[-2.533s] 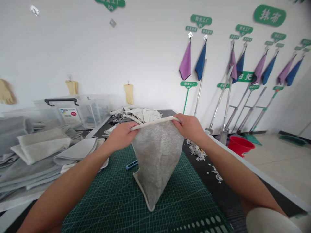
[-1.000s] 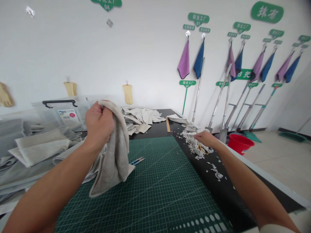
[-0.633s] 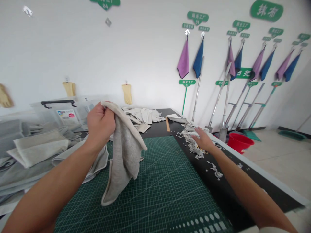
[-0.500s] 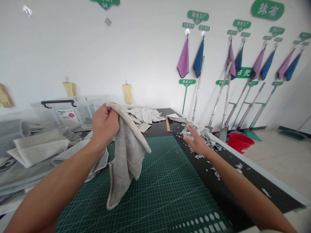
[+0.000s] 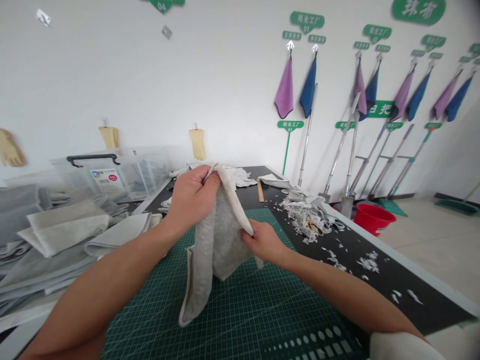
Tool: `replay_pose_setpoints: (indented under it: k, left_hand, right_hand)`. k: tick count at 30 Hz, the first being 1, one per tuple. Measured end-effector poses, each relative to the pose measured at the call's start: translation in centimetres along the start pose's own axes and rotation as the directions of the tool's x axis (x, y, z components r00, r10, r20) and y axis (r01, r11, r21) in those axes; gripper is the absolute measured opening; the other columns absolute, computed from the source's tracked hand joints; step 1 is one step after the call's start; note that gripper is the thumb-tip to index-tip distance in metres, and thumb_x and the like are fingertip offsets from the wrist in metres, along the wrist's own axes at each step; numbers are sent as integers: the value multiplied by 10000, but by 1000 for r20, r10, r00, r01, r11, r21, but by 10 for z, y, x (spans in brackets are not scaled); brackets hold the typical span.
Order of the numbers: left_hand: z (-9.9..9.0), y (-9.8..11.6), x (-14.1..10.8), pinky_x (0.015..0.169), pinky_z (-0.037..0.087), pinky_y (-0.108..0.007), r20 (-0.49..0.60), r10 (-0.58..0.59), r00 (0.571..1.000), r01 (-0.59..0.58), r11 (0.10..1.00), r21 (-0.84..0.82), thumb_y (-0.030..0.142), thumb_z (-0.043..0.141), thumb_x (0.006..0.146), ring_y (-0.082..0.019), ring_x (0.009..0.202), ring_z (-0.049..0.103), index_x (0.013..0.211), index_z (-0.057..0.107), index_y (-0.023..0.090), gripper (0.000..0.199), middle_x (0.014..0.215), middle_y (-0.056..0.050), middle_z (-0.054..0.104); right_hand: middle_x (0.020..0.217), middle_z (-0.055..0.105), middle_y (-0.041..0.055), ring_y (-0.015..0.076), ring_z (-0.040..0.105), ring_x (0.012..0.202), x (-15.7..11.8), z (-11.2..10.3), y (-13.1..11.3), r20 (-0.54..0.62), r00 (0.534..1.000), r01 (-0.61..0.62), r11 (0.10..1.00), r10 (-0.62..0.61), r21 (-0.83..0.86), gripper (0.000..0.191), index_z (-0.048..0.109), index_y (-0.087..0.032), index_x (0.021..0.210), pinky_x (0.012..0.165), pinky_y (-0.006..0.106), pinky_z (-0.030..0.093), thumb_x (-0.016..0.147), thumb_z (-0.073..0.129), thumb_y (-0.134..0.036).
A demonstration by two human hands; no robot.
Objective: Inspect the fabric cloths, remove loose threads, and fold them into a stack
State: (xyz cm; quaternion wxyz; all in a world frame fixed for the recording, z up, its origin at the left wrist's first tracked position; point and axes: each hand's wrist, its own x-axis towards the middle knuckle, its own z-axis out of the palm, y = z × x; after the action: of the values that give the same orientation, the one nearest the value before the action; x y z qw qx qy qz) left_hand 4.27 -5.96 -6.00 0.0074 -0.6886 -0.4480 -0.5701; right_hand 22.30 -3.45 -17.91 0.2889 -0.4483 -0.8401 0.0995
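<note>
Grey fleece cloth (image 5: 219, 235) hangs over the green cutting mat (image 5: 262, 310), pinched at its pale edge by the clenched left hand (image 5: 193, 197) and grasped lower down by the right hand (image 5: 262, 242), with white cut scraps (image 5: 305, 220) heaped on the black table (image 5: 375, 295) to the right.

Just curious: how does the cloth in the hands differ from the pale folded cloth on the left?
The held grey cloth hangs crumpled from the left hand and right hand; the folded cloth lies flat on a pile. The held one is darker, with a pale edge. Both look like soft fabric.
</note>
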Motion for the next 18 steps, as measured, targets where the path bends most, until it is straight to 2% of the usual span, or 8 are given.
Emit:
replay_pose_setpoints:
  k: [3, 7, 10, 13, 16, 18]
  left_hand:
    - [-7, -9, 9, 491, 273, -233, -110, -24, 994, 26, 999, 19, 403, 463, 846, -106, 531, 391, 600, 527, 164, 349, 535, 27, 440]
    - [-8, -27, 33, 469, 221, -247, -262, -43, 964, 64, 995, 73, 398, 468, 842, -110, 521, 362, 574, 489, 165, 355, 522, 23, 416]
    - [-2, -43, 56, 471, 216, -253, -315, -38, 949, 66, 994, 81, 384, 480, 837, -114, 525, 360, 562, 476, 165, 351, 526, 15, 431]
    - [3, -53, 72, 480, 252, -243, -333, -30, 942, 39, 999, 20, 384, 475, 845, -115, 540, 379, 609, 527, 160, 330, 554, 11, 463]
    - [4, -56, 74, 524, 327, -229, -321, 10, 947, -33, 997, -69, 404, 472, 852, -121, 603, 449, 707, 594, 157, 312, 635, 2, 538]
    - [2, -54, 68, 565, 369, -227, -322, 32, 946, -75, 989, -125, 425, 480, 850, -124, 650, 490, 768, 621, 162, 310, 688, 0, 579]
  right_hand:
    - [683, 606, -1, 142, 554, 621, 8, -10, 18, -82, 997, -15, 1000, 16, 12, 177, 551, -200, 771, 550, 227, 341, 834, 393, -249]
    - [669, 607, 11, 150, 544, 611, 34, -51, 34, -225, 973, -77, 993, 56, -84, 176, 565, -197, 738, 533, 232, 324, 802, 416, -266]
    - [687, 633, 34, 183, 556, 633, 59, -85, 41, -413, 907, -194, 954, 86, -227, 197, 616, -199, 805, 538, 251, 323, 782, 451, -305]
    - [764, 667, 58, 210, 582, 697, 74, -110, 44, -552, 833, -205, 941, 24, -269, 260, 630, -194, 919, 581, 273, 357, 815, 425, -315]
    - [805, 680, 56, 213, 601, 730, 72, -124, 42, -618, 784, -156, 946, -56, -284, 275, 624, -197, 977, 620, 284, 389, 834, 419, -312]
    - [799, 685, 48, 213, 609, 733, 63, -129, 41, -631, 770, -143, 939, -93, -313, 263, 632, -205, 969, 631, 289, 402, 824, 443, -316]
